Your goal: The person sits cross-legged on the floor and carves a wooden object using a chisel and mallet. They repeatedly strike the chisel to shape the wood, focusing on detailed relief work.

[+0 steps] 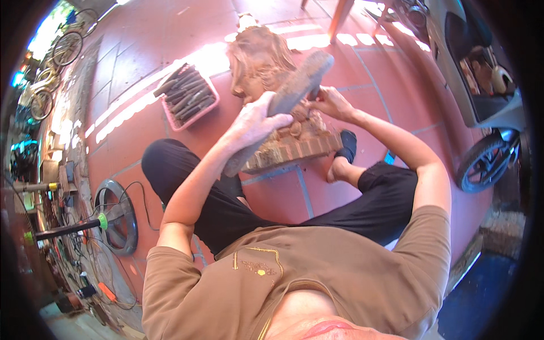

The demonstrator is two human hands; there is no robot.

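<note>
Brown shirt (345,255) nearest; rough club (296,85), ornate tan carving (258,59).

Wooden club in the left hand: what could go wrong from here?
1. The left hand holds the wooden club close to the right hand; a slip might strike it.
2. The carved wooden figure stands close by one foot; if knocked, it could shift onto it.

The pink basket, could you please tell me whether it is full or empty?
Full: the basket holds dark, rod-like pieces, some jutting past its rim.
</note>
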